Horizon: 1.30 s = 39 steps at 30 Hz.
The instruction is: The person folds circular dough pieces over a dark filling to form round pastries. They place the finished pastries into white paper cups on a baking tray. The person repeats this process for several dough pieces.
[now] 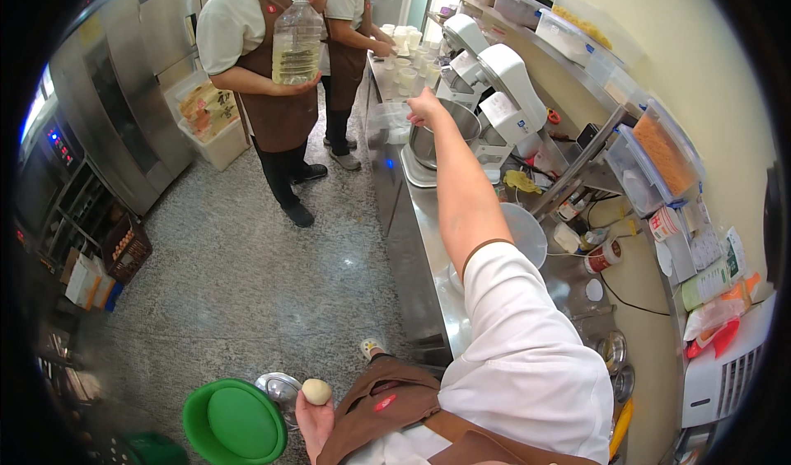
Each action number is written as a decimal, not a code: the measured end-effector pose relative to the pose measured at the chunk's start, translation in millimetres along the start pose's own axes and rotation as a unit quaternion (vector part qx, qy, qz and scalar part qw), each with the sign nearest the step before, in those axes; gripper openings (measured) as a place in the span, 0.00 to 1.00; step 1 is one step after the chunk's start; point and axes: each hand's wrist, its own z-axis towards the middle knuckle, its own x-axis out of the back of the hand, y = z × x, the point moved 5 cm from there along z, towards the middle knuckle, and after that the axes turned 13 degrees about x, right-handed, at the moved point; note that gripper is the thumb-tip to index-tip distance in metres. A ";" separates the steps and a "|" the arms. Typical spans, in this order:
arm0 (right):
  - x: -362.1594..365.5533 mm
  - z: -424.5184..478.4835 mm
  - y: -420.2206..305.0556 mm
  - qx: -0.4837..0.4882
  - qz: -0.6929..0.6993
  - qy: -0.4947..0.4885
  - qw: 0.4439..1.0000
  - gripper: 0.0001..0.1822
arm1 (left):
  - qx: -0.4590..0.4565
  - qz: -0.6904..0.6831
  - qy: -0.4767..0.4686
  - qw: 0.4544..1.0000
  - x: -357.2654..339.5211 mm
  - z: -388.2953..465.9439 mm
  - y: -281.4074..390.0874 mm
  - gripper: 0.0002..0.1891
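A pale round ball point(316, 392), probably dough, rests in my left hand point(316, 420) at the bottom, beside my brown apron. Just left of that hand are a shiny metal bowl point(279, 391) and a green plastic tub point(238, 422). My right arm reaches far forward along the steel counter. My right hand point(425, 108), fingers curled, is over the near rim of a stainless mixing bowl point(460, 122). Whether its fingers grip something is not clear. A clear plastic container point(390, 122) stands beside it. White stand mixers point(510, 88) have raised heads.
One co-worker point(253, 51) holds a large clear jug point(296, 48) of yellowish liquid; another person point(346, 39) works beyond. Plastic cups point(408, 79) crowd the far counter. Storage boxes point(664, 156) line the right wall shelves. A crate of eggs point(126, 249) stands by the ovens at left.
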 end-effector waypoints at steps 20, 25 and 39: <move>-2.5 44.0 19.5 0.007 0.010 0.002 1.000 0.46 | 0.009 -0.008 0.023 1.000 -21.2 14.6 -16.4 0.15; -11.7 44.0 18.4 0.022 0.005 -0.011 1.000 0.46 | 0.004 -0.008 0.017 1.000 -22.2 15.8 -17.4 0.16; 6.0 49.8 25.0 0.052 -0.026 -0.002 0.998 0.13 | 0.020 0.009 0.018 1.000 -25.7 24.9 -21.5 0.14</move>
